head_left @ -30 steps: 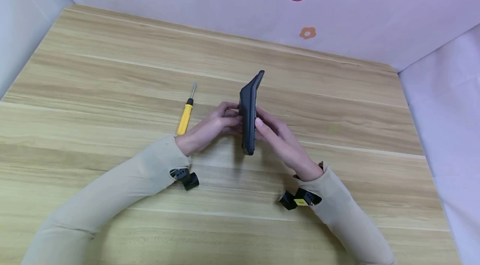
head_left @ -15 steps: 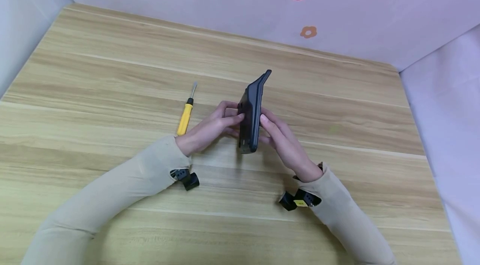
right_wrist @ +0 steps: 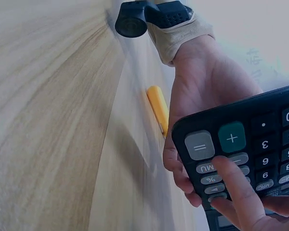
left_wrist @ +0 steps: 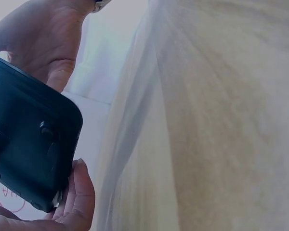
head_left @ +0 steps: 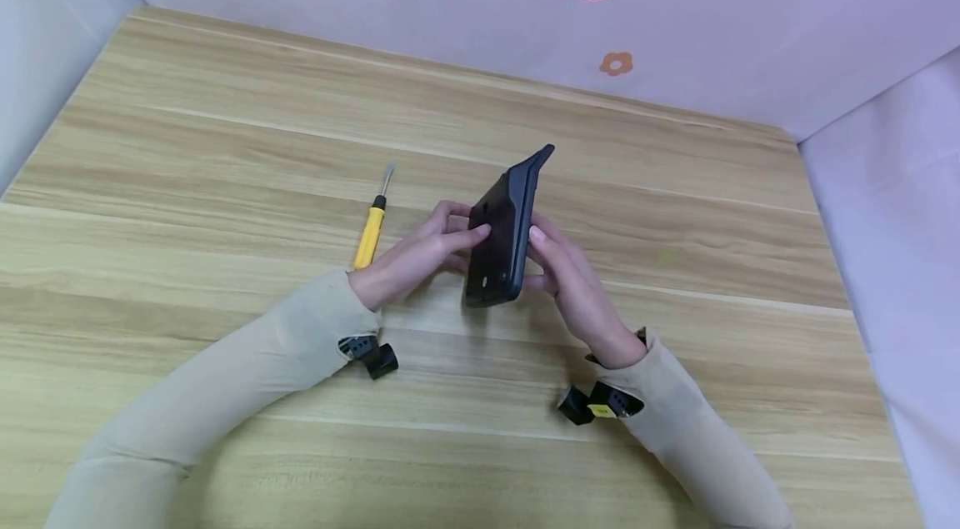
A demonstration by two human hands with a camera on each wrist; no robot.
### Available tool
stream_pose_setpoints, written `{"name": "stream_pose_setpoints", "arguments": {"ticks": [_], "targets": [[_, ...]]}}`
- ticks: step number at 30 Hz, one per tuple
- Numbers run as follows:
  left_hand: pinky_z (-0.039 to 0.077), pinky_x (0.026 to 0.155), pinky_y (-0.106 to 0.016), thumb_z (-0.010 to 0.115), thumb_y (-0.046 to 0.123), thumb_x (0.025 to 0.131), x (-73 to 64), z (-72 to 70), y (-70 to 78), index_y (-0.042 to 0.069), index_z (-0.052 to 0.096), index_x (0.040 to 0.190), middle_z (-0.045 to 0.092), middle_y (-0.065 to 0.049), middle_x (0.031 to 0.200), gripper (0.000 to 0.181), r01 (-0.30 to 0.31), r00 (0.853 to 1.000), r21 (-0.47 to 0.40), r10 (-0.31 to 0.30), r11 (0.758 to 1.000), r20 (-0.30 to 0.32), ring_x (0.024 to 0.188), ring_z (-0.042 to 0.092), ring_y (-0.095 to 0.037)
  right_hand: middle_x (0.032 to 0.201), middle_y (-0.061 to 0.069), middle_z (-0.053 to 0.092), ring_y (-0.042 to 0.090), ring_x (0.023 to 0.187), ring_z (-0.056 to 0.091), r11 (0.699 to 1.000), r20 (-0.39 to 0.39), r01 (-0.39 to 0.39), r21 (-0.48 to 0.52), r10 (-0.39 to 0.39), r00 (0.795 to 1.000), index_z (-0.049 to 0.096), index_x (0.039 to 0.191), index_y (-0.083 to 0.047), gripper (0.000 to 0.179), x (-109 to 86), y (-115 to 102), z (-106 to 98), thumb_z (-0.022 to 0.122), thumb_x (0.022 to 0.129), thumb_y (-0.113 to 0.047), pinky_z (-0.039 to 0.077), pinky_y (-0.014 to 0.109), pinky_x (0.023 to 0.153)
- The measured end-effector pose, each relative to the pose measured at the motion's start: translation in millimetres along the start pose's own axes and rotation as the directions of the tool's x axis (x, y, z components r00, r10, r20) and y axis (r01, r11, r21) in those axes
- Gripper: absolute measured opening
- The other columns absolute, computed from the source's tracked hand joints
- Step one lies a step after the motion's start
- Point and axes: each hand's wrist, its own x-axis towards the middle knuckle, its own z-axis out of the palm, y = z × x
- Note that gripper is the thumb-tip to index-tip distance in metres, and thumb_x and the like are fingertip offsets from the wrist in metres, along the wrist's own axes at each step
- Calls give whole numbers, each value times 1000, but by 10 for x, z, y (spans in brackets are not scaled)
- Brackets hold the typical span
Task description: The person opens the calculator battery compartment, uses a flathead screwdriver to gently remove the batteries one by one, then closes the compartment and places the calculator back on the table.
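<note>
Calculator (head_left: 498, 254) tilted above bench (head_left: 247, 96). Left hand (head_left: 426, 252) grips back and edge, likely bearing weight; right hand (head_left: 573, 287) touches keys (right_wrist: 231, 137), fingers straight, perhaps steadying. Screwdriver (head_left: 369, 237) aside, left.

Calculator keys (right_wrist: 265, 161) read MU, MRC; wall (head_left: 517, 21) reads HA.

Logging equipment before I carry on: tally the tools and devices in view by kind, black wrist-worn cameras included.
Black rectangular calculator with grey, black and green keys: 1
Yellow-handled screwdriver with a metal shaft: 1
Black wrist-worn cameras: 2
Total: 4
</note>
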Motion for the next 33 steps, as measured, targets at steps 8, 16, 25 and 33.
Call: {"name": "stream_pose_setpoints", "arguments": {"ticks": [8,16,25,33], "targets": [[44,99,-40,49,29,98,2,-15,-2,6,25,139,45,-20,134,53,17,1000,19,-16,1000,-14,107,58,-32,144,24,42,5,116,58,995,-39,38,93,-35,999,32,145,4,53,-26,-17,13,29,103,-28,57,28,75],[44,100,-41,55,29,96,20,-36,-17,7,25,140,44,-18,136,58,64,996,56,-61,996,-61,109,59,-32,131,4,55,8,110,63,981,-67,76,181,-65,996,34,148,-10,51,0,94,-56,37,103,-33,58,30,75],[46,95,-39,61,29,92,-1,-56,-4,7,27,141,47,-16,131,64,82,992,123,-69,989,-108,114,55,-28,114,-5,63,6,94,64,981,-114,69,181,-49,992,38,145,-8,47,-23,92,-58,36,103,-30,53,21,64],[49,87,-35,65,28,90,-2,-74,-15,8,28,141,49,-15,127,67,90,987,183,-63,979,-150,111,55,-27,109,-9,65,5,91,65,984,-169,31,178,-1,986,36,146,-5,45,-40,84,-52,30,104,-19,51,19,60]]}}
